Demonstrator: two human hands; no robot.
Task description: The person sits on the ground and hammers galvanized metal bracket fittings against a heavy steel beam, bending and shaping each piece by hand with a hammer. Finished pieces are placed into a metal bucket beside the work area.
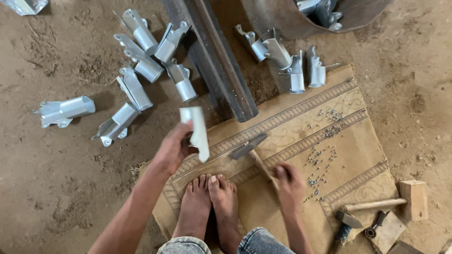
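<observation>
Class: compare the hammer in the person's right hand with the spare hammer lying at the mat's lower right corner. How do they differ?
The held hammer is gripped by the right hand, its head raised over the mat; the spare hammer lies flat and untouched. The held hammer's handle points toward the person; the spare hammer's runs sideways. Both have wooden handles and dark metal heads.

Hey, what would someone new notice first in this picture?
Probably the two hands at centre: the left hand lifts a shiny metal bracket, the right hand grips a hammer above a patterned mat. More brackets lie scattered on the dirt at upper left.
</observation>
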